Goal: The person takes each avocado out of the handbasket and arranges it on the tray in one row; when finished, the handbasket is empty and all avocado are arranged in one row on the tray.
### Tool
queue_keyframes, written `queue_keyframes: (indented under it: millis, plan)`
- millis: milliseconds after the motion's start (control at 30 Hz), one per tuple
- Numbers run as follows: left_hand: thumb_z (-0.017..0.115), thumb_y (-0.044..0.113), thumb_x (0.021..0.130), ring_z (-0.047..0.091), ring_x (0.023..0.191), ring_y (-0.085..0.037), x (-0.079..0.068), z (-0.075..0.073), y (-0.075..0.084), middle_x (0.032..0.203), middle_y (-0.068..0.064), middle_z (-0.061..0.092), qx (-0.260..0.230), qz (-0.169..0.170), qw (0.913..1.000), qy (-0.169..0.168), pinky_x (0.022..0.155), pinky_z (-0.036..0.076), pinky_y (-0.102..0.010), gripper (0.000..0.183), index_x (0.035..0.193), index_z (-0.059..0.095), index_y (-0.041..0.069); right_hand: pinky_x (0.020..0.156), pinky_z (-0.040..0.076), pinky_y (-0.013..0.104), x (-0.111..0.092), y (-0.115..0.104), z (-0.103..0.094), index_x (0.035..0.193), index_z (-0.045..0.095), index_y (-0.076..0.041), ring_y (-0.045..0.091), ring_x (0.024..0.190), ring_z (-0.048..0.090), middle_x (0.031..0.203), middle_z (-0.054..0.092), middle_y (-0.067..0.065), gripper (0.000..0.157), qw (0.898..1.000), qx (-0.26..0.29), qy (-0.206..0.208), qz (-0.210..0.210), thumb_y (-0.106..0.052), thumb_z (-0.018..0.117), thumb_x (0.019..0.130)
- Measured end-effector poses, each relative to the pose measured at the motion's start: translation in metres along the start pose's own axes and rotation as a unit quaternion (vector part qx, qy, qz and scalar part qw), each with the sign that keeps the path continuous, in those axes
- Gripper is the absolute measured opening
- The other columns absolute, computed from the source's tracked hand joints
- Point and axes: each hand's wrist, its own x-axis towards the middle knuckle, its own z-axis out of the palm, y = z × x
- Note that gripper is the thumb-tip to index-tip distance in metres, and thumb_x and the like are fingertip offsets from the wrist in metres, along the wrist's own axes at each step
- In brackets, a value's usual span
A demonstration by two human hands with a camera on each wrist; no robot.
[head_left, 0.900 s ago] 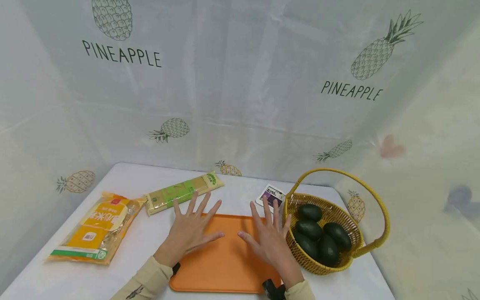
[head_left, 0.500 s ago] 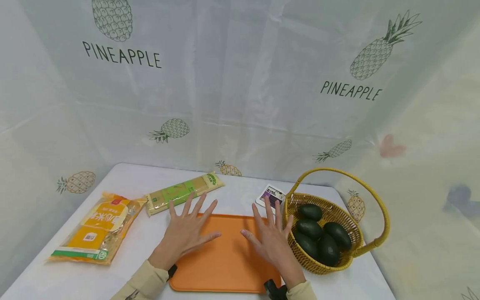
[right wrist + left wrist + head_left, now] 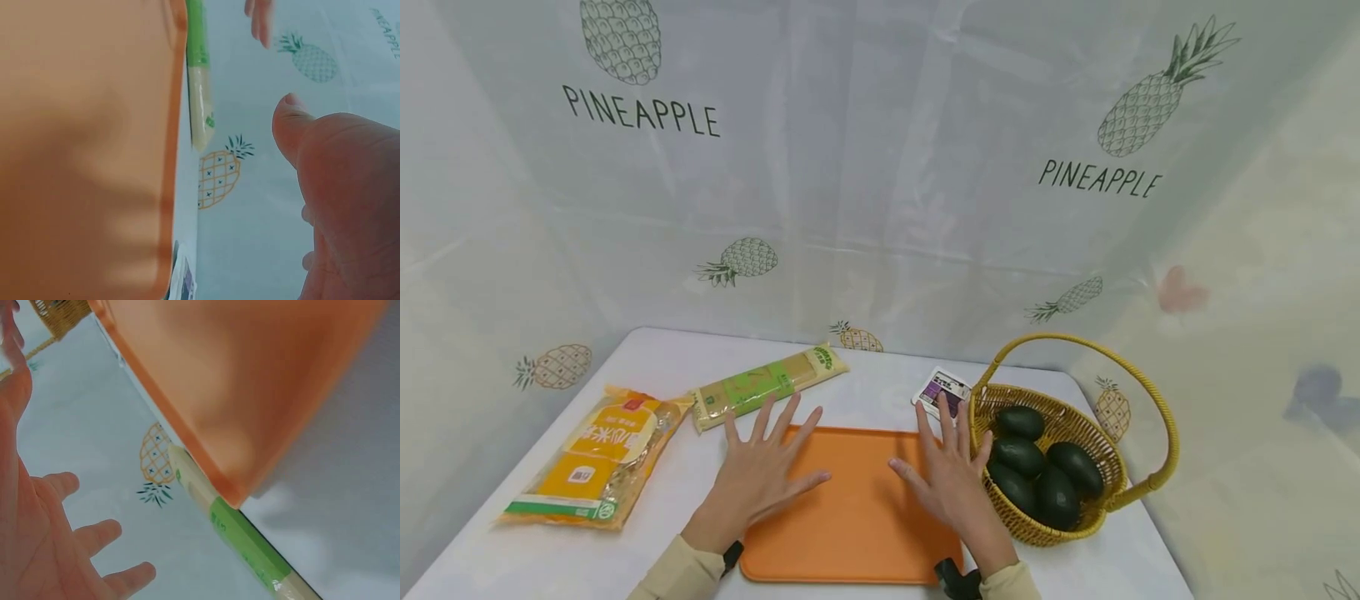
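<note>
Over the left edge of an orange tray (image 3: 850, 517) my left hand (image 3: 748, 483) hovers with its fingers spread, holding nothing. My right hand (image 3: 955, 487) is likewise spread, above the tray's right edge and close beside a wicker basket (image 3: 1045, 533). Several dark green avocados (image 3: 1018, 457) lie in that basket. Both wrist views show the hands apart from the tray, palms facing down toward it. Just beyond the right fingertips lies a small white pack with a purple label (image 3: 942, 390), partly covered by the fingers in the head view.
A long pack with a green label (image 3: 767, 385), apparently noodles, lies behind the tray. At the left is a larger orange and clear bag (image 3: 595, 458). The basket's tall handle (image 3: 1161, 433) arches up on the right. A pineapple-print curtain (image 3: 880, 208) hangs behind the white table (image 3: 685, 533).
My left hand has drifted left and slightly down in the head view. The right hand has shifted a little to the right. Tray, packs and basket stay put.
</note>
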Motion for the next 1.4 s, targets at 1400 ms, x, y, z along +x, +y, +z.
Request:
queue_keyframes:
  millis: [1400]
  plan:
    - [0.054, 0.081, 0.094, 0.044, 0.155, -0.045, -0.021, 0.009, -0.02, 0.167, -0.01, 0.049, 0.003, -0.005, 0.9996, 0.026, 0.115, 0.033, -0.084, 0.085, 0.163, 0.046, 0.033, 0.121, 0.002, 0.085, -0.012, 0.024, -0.015, 0.171, 0.026, -0.011, 0.048, 0.167, 0.002, 0.181, 0.013, 0.017, 0.075, 1.0, 0.027, -0.001, 0.015, -0.044, 0.054, 0.111]
